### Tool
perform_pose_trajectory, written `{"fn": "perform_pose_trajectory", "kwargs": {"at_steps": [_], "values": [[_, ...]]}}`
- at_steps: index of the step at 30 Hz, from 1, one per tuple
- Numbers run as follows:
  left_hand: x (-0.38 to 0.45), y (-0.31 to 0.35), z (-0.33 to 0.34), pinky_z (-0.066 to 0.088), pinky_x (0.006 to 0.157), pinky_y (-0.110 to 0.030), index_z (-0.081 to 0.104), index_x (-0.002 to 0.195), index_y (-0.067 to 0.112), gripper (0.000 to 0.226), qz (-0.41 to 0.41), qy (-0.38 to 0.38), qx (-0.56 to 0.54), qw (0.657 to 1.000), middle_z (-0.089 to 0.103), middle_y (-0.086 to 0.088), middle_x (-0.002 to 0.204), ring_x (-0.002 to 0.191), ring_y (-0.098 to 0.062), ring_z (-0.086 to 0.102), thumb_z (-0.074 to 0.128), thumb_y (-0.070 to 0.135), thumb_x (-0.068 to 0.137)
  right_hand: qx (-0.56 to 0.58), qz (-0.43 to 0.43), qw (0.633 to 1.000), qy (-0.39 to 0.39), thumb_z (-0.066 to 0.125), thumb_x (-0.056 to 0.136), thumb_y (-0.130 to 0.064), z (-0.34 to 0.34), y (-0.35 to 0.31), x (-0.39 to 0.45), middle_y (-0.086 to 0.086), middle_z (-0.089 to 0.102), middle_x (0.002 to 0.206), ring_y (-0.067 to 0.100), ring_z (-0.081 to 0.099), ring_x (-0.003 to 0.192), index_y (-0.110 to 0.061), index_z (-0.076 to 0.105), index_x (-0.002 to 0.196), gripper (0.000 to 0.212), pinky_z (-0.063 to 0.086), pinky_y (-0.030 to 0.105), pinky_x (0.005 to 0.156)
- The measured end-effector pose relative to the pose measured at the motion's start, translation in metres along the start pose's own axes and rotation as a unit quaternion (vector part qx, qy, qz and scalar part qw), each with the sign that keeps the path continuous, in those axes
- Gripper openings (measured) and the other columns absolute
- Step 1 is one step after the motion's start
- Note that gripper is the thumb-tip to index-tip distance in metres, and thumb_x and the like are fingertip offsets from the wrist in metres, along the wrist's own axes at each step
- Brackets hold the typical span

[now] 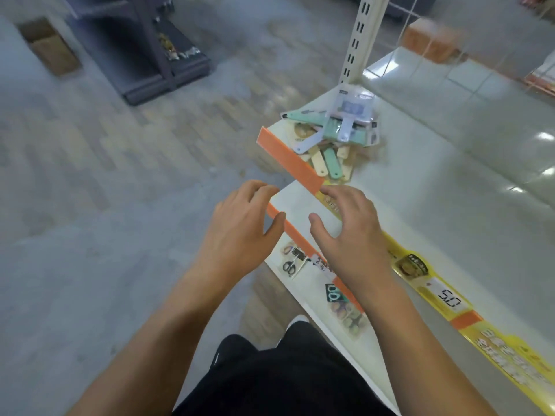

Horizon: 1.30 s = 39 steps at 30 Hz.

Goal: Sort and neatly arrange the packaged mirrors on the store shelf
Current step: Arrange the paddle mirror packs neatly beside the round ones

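Judging by the jumbled heap of packaged mirrors [333, 136] at the shelf's [420, 187] far corner, sorting is hardly begun, while both hands [240, 226] [351, 232] are held spread and empty well short of it.

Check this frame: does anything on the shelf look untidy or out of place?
Yes. The packaged mirrors lie in a loose heap at the shelf's far corner, handles fanned in different directions, overlapping rather than in rows. Both hands, left hand and right hand, are near the shelf edge, holding nothing.
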<state>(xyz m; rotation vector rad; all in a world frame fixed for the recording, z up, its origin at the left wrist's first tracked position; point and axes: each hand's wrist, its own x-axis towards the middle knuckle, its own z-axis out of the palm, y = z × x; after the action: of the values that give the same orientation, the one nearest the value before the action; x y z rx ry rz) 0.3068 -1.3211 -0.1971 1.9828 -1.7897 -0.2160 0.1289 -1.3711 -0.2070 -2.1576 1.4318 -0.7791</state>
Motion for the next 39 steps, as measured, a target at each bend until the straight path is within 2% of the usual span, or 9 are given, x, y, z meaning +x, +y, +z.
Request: {"fn": "perform_pose_trajectory", "kwargs": {"at_steps": [10, 18, 22, 27, 30, 34, 39], "values": [[0.066, 0.028, 0.016, 0.047, 0.093, -0.037, 0.047, 0.132, 0.025, 0.042, 0.013, -0.010, 0.036, 0.999, 0.048, 0.005, 0.135, 0.118, -0.018, 0.051, 0.051, 0.041, 0.093, 0.003, 0.006, 0.999, 0.031, 0.065, 0.088, -0.030, -0.024, 0.028, 0.054, -0.007, 0.052, 0.128, 0.015, 0.045, 0.118, -0.026, 0.055, 0.128, 0.041, 0.040, 0.031, 0.097], [0.106, 0.035, 0.031, 0.050, 0.087, -0.040, 0.051, 0.128, 0.023, 0.042, 0.049, -0.019, 0.021, 0.998, 0.052, 0.001, 0.131, 0.108, -0.022, 0.057, 0.051, 0.044, 0.092, -0.020, 0.020, 0.999, 0.036, 0.062, 0.089, -0.034, -0.031, 0.043, 0.082, -0.009, 0.049, 0.130, 0.015, 0.045, 0.119, -0.028, 0.054, 0.128, 0.040, 0.045, 0.035, 0.099], [0.128, 0.029, 0.037, 0.052, 0.079, -0.044, 0.055, 0.122, 0.019, 0.042, 0.080, -0.013, 0.008, 0.997, 0.057, -0.004, 0.124, 0.102, -0.026, 0.060, 0.047, 0.043, 0.088, -0.038, 0.037, 0.998, 0.035, 0.061, 0.089, -0.037, -0.026, 0.043, 0.103, -0.006, 0.049, 0.131, 0.018, 0.045, 0.118, -0.026, 0.055, 0.128, 0.040, 0.045, 0.038, 0.099], [0.163, 0.019, 0.038, 0.047, 0.084, -0.040, 0.055, 0.125, 0.019, 0.043, 0.066, -0.037, 0.014, 0.997, 0.055, -0.003, 0.129, 0.110, -0.028, 0.057, 0.051, 0.041, 0.089, -0.097, 0.058, 0.993, 0.044, 0.059, 0.089, -0.039, -0.016, 0.040, 0.143, -0.001, 0.047, 0.133, 0.025, 0.046, 0.119, -0.025, 0.053, 0.129, 0.043, 0.044, 0.042, 0.099], [0.184, 0.006, 0.037, 0.048, 0.080, -0.040, 0.055, 0.122, 0.020, 0.042, 0.086, -0.044, 0.013, 0.995, 0.055, -0.002, 0.128, 0.105, -0.029, 0.060, 0.052, 0.044, 0.089, -0.103, 0.084, 0.989, 0.060, 0.059, 0.089, -0.037, -0.007, 0.038, 0.169, 0.003, 0.050, 0.131, 0.029, 0.048, 0.117, -0.022, 0.055, 0.128, 0.043, 0.043, 0.043, 0.099], [0.215, -0.013, 0.038, 0.050, 0.079, -0.042, 0.054, 0.125, 0.017, 0.043, 0.116, -0.063, 0.012, 0.991, 0.053, -0.003, 0.130, 0.102, -0.032, 0.060, 0.056, 0.040, 0.089, -0.126, 0.119, 0.982, 0.073, 0.061, 0.087, -0.038, 0.010, 0.037, 0.203, 0.005, 0.051, 0.130, 0.032, 0.050, 0.111, -0.022, 0.057, 0.127, 0.043, 0.047, 0.044, 0.092], [0.243, -0.029, 0.035, 0.049, 0.081, -0.041, 0.053, 0.125, 0.020, 0.043, 0.142, -0.082, -0.005, 0.986, 0.052, -0.001, 0.129, 0.102, -0.030, 0.059, 0.057, 0.041, 0.087, -0.170, 0.171, 0.968, 0.067, 0.061, 0.086, -0.043, 0.034, 0.040, 0.232, 0.007, 0.045, 0.135, 0.034, 0.045, 0.117, -0.023, 0.056, 0.128, 0.047, 0.044, 0.044, 0.095]]}}
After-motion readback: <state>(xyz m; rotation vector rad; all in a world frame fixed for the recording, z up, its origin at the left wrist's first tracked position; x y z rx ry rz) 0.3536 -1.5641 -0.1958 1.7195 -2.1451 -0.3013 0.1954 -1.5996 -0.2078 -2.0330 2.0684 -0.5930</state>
